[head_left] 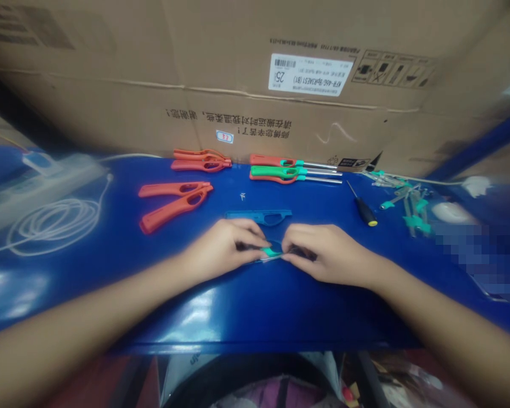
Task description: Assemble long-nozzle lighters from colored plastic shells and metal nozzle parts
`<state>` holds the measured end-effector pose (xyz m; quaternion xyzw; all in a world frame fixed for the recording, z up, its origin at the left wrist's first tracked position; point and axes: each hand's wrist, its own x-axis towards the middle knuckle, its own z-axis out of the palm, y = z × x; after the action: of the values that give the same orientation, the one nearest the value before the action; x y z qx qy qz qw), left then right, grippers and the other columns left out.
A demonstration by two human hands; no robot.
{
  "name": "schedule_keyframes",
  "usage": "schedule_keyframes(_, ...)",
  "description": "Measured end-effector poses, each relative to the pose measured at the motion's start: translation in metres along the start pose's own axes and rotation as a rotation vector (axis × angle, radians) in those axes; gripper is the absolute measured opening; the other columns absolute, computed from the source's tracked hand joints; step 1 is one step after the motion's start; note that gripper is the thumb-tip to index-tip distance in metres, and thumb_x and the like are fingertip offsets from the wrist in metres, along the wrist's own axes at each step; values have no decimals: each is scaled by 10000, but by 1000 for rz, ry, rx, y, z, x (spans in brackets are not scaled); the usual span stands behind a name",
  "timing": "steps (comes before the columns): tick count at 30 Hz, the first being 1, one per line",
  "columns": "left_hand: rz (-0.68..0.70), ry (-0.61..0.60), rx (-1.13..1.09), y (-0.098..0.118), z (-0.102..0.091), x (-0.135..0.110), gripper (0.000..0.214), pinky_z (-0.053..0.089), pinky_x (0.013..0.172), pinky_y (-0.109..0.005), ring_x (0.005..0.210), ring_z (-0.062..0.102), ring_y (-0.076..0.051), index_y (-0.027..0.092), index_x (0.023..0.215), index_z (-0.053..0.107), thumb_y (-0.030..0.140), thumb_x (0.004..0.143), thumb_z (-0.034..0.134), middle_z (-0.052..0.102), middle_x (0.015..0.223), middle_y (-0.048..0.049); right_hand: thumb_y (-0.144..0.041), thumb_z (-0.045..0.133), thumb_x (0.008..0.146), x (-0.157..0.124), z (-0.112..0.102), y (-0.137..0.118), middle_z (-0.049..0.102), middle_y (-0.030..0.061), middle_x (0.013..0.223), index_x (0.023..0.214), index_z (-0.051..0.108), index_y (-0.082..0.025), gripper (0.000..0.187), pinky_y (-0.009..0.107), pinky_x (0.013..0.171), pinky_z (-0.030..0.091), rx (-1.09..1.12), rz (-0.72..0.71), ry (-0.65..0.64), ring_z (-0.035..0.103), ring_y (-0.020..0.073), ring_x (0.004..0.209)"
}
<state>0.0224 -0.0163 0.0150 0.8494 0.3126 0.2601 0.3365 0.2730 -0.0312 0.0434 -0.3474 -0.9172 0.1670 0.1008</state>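
My left hand (227, 246) is closed, with thumb and fingertips pinching a partly hidden lighter part with a green piece (272, 253). From the other side my right hand (329, 252) grips the end of the same part between thumb and forefinger. The fingers cover most of it, and I cannot make out its full shape. Just beyond the fingertips lies a blue lighter handle shell (259, 216), flat on the blue table (204, 317). Both hands are low over the tabletop.
Orange handle shells (174, 209) lie at left, with more shells (199, 164) behind. Assembled long-nosed lighters (276, 171) lie by the cardboard box (221, 62). A screwdriver (365, 211) and green-ended metal tubes (414, 209) are at right, a coiled white cable (59, 226) at left.
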Motion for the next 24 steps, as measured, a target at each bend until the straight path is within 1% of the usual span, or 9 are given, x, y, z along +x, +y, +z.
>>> schedule_keyframes(3, 8, -4, 10, 0, 0, -1, 177, 539, 819, -253, 884, 708, -155, 226, 1049, 806, 218, 887, 735, 743, 995, -36, -243, 571, 973, 1, 1, -1, 666, 3, 909, 943, 598, -212, 51, 240, 652, 369, -31, -4, -6, 584, 133, 751)
schedule_keyframes(8, 20, -1, -2, 1, 0, -1, 173, 539, 836, -251, 889, 711, -155, 229, 1049, 806, 244, 893, 733, 745, 997, -35, -233, 589, 965, 0, 4, 0, 675, -3, 884, 937, 607, -209, 41, 242, 644, 378, -15, 20, 20, 586, 127, 715)
schedule_keyframes(13, 8, -2, -2, -1, 0, -1, 180, 537, 833, -249, 896, 711, -152, 231, 1055, 806, 228, 888, 738, 744, 1007, -32, -224, 546, 993, 0, 5, 3, 703, 15, 970, 980, 644, -209, 100, 257, 710, 414, 15, -7, 15, 645, 152, 846)
schedule_keyframes(18, 9, -5, -10, -3, 1, 0, 200, 540, 849, -257, 914, 712, -162, 234, 1068, 804, 265, 877, 753, 746, 1032, -36, -216, 568, 979, -1, 5, 4, 697, 2, 936, 956, 643, -210, 79, 256, 675, 409, -11, -5, 31, 639, 145, 807)
schedule_keyframes(21, 6, -12, -9, -3, 1, -1, 208, 542, 869, -265, 934, 714, -171, 228, 1070, 805, 269, 871, 760, 748, 1045, -41, -217, 546, 993, 0, 6, 3, 692, 14, 972, 989, 645, -210, 100, 260, 687, 416, -27, -22, 10, 642, 153, 842)
schedule_keyframes(24, -1, -20, -5, -1, 0, -2, 224, 542, 888, -276, 956, 713, -180, 234, 1067, 805, 285, 851, 781, 748, 1061, -41, -229, 526, 1006, 1, 6, 3, 683, 24, 1023, 1043, 644, -214, 124, 261, 721, 431, 9, -37, -3, 645, 156, 889)
